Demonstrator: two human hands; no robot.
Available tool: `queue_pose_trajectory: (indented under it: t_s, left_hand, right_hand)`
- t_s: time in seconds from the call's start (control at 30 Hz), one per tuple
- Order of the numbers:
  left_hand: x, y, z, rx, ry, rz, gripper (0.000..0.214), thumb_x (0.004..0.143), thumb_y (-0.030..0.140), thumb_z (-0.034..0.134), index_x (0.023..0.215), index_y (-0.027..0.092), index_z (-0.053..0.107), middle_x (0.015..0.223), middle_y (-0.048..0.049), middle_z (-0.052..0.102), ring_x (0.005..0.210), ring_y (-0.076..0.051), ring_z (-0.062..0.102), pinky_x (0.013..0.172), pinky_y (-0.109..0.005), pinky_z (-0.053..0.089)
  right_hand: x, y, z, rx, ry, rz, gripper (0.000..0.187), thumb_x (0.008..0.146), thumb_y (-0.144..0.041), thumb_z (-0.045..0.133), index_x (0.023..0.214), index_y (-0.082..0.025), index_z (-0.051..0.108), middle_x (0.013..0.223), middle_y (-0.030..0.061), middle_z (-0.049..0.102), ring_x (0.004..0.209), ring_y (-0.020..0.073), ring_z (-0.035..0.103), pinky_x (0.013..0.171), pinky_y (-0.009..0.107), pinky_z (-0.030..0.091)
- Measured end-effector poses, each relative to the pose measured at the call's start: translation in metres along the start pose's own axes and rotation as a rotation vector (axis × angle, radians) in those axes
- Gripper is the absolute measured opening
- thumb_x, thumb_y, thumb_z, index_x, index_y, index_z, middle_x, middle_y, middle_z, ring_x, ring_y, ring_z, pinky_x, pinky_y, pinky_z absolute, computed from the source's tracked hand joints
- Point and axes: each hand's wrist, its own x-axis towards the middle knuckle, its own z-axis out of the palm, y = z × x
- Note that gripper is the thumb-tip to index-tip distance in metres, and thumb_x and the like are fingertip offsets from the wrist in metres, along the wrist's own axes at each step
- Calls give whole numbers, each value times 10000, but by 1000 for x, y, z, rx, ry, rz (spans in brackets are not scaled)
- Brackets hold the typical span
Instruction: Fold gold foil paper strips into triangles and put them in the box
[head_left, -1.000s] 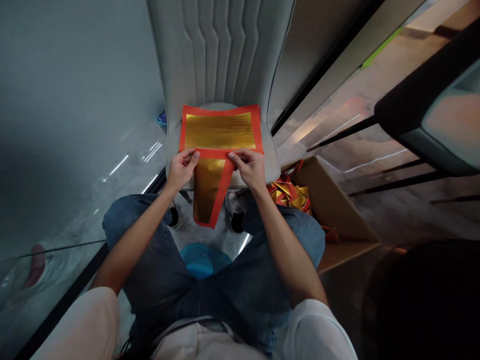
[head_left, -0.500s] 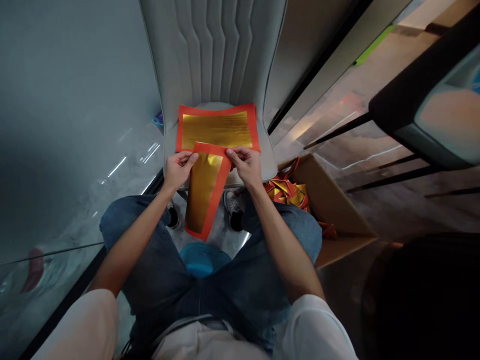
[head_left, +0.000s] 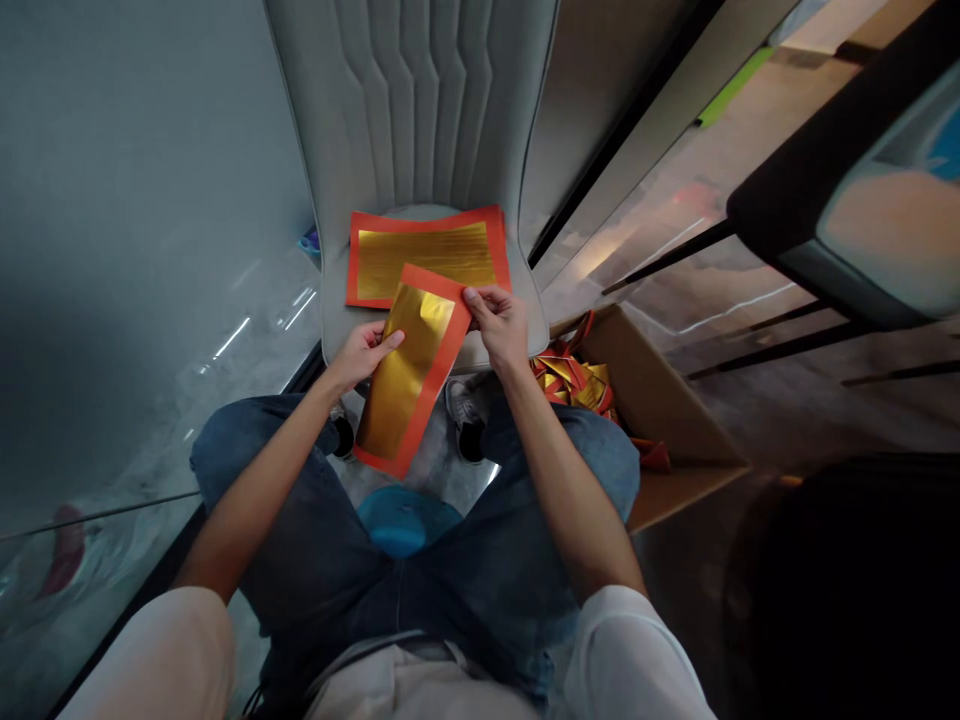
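1. Right hand (head_left: pixel 499 325) is clamped on the upper right corner of a paper sheet (head_left: pixel 411 370), pinching the orange border between thumb and fingers.
2. Left hand (head_left: pixel 362 355) is cupped at the sheet's lower left edge, with the fingers underneath and the thumb lying across the gold face. The two hands are apart, and the sheet spans the gap between them.
3. This paper sheet is a long rectangle with a shiny gold middle and an orange border. It is held tilted over the person's lap, with its far end slanting toward the chair and its near end pointing down between the knees.
4. A second sheet (head_left: pixel 427 255) with the same gold and orange pattern lies flat on the seat of a pale padded chair (head_left: pixel 439 110). The held sheet's far corner overlaps it in view; whether they touch cannot be told.
5. Blue jeans (head_left: pixel 259 470) cover the person's legs, and a pair of sneakers (head_left: pixel 466 420) stands on the floor below the chair's edge.
6. Right of the chair, an open cardboard box (head_left: pixel 656 400) holds a heap of folded gold and orange papers (head_left: pixel 571 385).
7. A round blue object (head_left: pixel 409 522) sits between the knees.
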Motion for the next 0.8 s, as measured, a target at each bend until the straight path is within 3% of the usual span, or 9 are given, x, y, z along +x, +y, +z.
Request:
queue_pose_trajectory:
  t_s: [0.23, 0.47, 0.67, 0.8]
  left_hand:
    - [2, 1, 1, 53, 74, 69, 632, 777, 696, 885, 1048, 133, 791, 926, -83, 808, 765, -182, 727, 672, -269, 586]
    - [1, 4, 3, 95, 124, 125, 523, 818, 647, 864, 936, 145, 776, 816, -33, 741, 672, -130, 637, 595, -222, 486]
    - [0, 4, 3, 89, 127, 116, 494, 833, 614, 855, 969, 145, 783, 813, -34, 744, 657, -129, 625, 595, -231, 484]
    - [-1, 4, 2, 78, 129, 118, 511, 822, 620, 873, 973, 139, 788, 844, -40, 761, 688, -132, 651, 631, -234, 509]
  right_hand:
    - [0, -1, 2, -23, -4, -4, 603, 751, -827, 821, 839, -237, 739, 638, -22, 688, 521, 138, 625, 495, 279, 585]
    - [-2, -4, 3, -61, 33, -44, 595, 764, -818, 813, 856, -234, 755, 692, -6, 737, 568, 156, 669, 506, 287, 622]
    - [-5, -3, 8, -26, -17, 65, 645, 680, -802, 878, 988, -252, 743, 781, 3, 786, 661, 190, 733, 526, 294, 640]
    - [-8, -3, 12, 15, -84, 130, 696, 617, -753, 942, 1039, -230, 760, 908, 51, 835, 767, 239, 783, 620, 345, 682]
